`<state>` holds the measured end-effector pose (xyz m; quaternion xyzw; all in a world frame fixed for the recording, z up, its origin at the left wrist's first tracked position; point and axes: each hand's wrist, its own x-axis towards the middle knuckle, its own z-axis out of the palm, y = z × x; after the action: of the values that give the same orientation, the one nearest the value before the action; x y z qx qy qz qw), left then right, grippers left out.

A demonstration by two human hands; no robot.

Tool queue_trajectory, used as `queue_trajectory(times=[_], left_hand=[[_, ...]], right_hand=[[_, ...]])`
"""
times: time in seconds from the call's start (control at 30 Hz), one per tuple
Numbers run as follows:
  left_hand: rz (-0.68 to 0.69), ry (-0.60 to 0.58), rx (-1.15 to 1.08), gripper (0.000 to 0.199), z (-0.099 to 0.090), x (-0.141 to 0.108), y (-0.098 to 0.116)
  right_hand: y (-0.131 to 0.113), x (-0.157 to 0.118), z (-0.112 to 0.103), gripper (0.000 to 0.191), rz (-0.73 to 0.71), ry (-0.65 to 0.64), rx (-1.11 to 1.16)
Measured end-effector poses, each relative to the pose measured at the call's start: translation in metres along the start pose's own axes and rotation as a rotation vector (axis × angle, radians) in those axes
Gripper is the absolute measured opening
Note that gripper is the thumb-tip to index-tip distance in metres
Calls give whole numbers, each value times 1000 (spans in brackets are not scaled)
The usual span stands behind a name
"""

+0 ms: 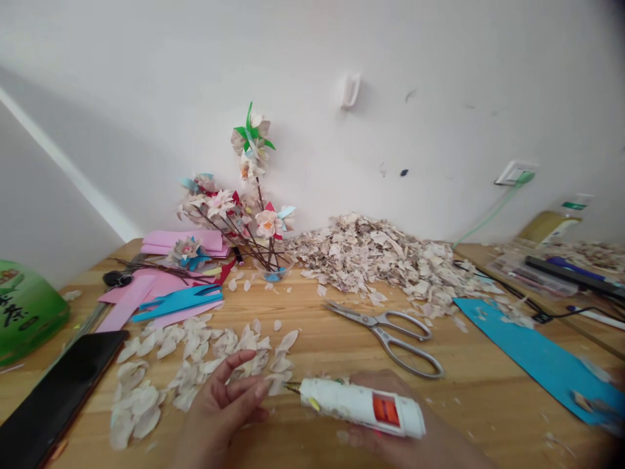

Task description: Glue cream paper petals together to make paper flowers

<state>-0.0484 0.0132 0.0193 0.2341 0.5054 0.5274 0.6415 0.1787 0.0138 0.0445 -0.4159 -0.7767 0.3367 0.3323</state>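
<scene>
The left hand (225, 398) pinches a pale petal (277, 384) by the white glue gun (351, 402); the right hand (383, 446) grips the gun, fingers partly hidden.

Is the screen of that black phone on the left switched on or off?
It looks off: the phone lies on the wooden table with its whole visible face plain black, showing no lit picture or icons.

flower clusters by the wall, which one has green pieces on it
The topmost cluster, standing above the rest; it shows bright green, while the lower clusters show blue or red.
</scene>
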Motion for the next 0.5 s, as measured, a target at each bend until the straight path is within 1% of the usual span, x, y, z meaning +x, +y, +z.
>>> queue_trajectory(times=[0.07, 0.17, 0.23, 0.37, 0.5], left_hand=[[2, 11, 4, 59, 1, -1, 0], [27, 34, -2, 62, 3, -3, -1], [39, 41, -13, 63, 4, -4, -2], [22, 21, -22, 63, 3, -3, -3], [-16, -17, -4, 61, -1, 0, -2]], right_hand=[[-1, 0, 0, 7, -18, 27, -25], [0, -2, 0, 6, -23, -5, -5], [2, -3, 1, 7, 2, -13, 22], [7, -4, 3, 12, 83, -30, 23], [4, -2, 1, 13, 56, -69, 27]])
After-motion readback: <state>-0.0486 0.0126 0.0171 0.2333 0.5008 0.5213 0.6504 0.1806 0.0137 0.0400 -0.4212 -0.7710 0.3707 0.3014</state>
